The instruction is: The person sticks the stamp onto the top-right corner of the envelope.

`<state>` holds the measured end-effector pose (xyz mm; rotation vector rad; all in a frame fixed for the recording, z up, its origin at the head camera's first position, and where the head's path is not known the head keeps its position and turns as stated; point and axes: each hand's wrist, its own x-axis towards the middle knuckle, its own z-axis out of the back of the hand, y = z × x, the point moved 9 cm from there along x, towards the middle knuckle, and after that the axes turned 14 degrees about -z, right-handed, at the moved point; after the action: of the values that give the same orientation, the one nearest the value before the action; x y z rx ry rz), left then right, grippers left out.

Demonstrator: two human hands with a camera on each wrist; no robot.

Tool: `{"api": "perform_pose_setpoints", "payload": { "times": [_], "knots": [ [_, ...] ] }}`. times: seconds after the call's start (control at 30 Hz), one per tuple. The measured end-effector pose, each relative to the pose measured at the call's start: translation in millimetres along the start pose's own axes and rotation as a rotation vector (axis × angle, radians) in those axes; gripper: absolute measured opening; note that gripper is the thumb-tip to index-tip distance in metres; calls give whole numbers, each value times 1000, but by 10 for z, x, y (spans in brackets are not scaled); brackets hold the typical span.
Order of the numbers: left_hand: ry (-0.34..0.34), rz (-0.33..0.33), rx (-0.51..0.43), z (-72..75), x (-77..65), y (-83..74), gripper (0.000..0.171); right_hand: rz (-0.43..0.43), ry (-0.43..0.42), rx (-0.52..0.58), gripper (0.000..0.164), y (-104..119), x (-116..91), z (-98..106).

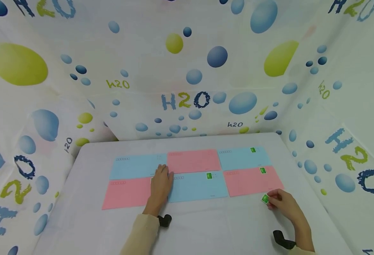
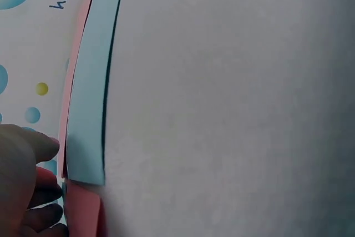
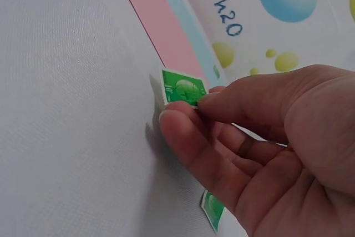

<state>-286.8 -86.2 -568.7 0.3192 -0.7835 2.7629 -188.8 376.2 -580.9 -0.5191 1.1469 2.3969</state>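
Note:
My right hand (image 1: 284, 203) pinches a small green stamp (image 3: 183, 88) between thumb and fingertips, just in front of the front right pink envelope (image 1: 244, 184). Under that hand, a second green stamp (image 3: 213, 210) partly shows in the right wrist view. My left hand (image 1: 160, 184) lies with fingers extended over the seam between the front left pink envelope (image 1: 126, 194) and the front middle blue envelope (image 1: 193, 187). Its fingertips reach the back left blue envelope (image 1: 135, 168). A stamp corner on the front left pink envelope peeks out beside this hand.
Behind lie a pink envelope (image 1: 194, 161) in the middle and a blue envelope (image 1: 238, 159) at right. Green stamps sit on the back right, front right and front middle envelopes. Patterned cloth (image 1: 148, 63) surrounds the white table (image 1: 206, 230).

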Motion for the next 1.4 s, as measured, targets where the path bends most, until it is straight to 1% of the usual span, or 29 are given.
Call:
{"api": "perform_pose_setpoints", "payload": {
  "times": [0.13,0.23,0.5,0.67,0.77,0.93,1.07,1.23,1.4],
  "knots": [
    [33,14,-5,-21,17,16,44,-12,22,81,29,18,-1,-28],
    [50,21,2,-30,15,31,44,-27,24,121,32,7,1,-49],
    [46,-6,23,-30,32,25,39,-24,-2,192,34,9,32,-56],
    [39,-14,30,-14,43,1,38,-49,-7,225,37,18,35,-60],
    [39,-17,31,-18,41,-1,37,-61,-4,238,38,17,40,-76],
    [26,-28,32,-47,39,14,36,-33,-1,254,34,52,61,-112],
    [16,-34,31,-55,38,11,35,-13,-17,245,33,85,63,-136],
    [21,-20,33,-48,34,9,35,4,-54,210,31,142,64,-156],
    [26,-9,31,-42,26,15,35,43,-58,215,33,228,72,-191]
  ]
}}
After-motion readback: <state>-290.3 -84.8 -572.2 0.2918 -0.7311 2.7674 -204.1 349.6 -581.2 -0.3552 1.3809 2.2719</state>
